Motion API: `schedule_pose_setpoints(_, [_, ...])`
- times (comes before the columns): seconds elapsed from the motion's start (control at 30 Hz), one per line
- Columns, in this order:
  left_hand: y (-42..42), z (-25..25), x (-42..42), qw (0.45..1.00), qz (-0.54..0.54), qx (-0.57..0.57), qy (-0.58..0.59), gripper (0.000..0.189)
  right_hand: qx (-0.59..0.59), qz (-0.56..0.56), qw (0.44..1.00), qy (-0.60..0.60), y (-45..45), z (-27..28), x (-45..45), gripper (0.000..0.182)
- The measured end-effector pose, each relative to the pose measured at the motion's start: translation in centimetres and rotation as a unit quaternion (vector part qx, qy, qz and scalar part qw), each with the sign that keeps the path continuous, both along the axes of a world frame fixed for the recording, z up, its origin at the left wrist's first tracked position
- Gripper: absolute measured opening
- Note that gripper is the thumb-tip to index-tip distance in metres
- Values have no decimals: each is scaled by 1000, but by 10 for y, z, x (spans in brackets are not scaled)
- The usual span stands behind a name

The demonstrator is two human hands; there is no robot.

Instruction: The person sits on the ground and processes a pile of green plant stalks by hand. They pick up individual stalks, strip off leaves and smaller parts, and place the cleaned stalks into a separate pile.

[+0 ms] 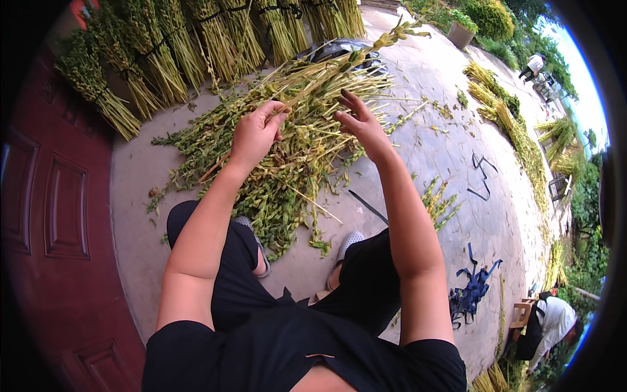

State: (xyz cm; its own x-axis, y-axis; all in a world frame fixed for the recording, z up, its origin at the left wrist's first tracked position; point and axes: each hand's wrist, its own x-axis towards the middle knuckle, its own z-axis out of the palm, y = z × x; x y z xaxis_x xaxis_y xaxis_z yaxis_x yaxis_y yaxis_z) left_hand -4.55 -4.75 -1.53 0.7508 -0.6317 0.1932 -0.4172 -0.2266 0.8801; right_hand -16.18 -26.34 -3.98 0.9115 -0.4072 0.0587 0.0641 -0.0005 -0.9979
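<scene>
A long plant stalk with pods [338, 73] runs up and to the right from my left hand [259, 130], whose fingers are closed on its stem. To the right, my right hand [360, 122] has its fingers apart beside the stalk and holds nothing that I can see. Under both hands lies a loose heap of cut leafy stalks [289, 166], green and yellow, spread on the paved floor in front of my feet. A black plastic sheet or bag [343, 49] shows partly behind the heap.
Tied bundles of stalks [220, 44] stand along the back left. A dark red panelled door [63, 206] is at the left. Blue straps [472, 294] and a black strap [482, 176] lie at the right. Farther right are more stalks [519, 132], a bending person [553, 323] and a distant person [534, 64].
</scene>
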Motion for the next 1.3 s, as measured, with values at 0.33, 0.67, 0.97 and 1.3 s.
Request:
schedule_pose_setpoints(0.33, [0, -8, -1, 997, -32, -55, 51, 27, 53, -71, 995, -35, 18, 0, 27, 14])
schedule_pose_setpoints(0.67, [14, 6, 9, 954, 188, 62, -224, 23, 128, -169, 976, -49, -38, -39, 36, 20])
schedule_pose_setpoints(0.97, [18, 5, 22, 996, 75, -44, -25, 28, -236, -152, 955, 94, -53, -38, 26, 60])
schedule_pose_setpoints(1.3, [16, -8, 16, 986, -136, 81, 53, 26, 230, -170, 934, -214, -52, 20, 4, 45])
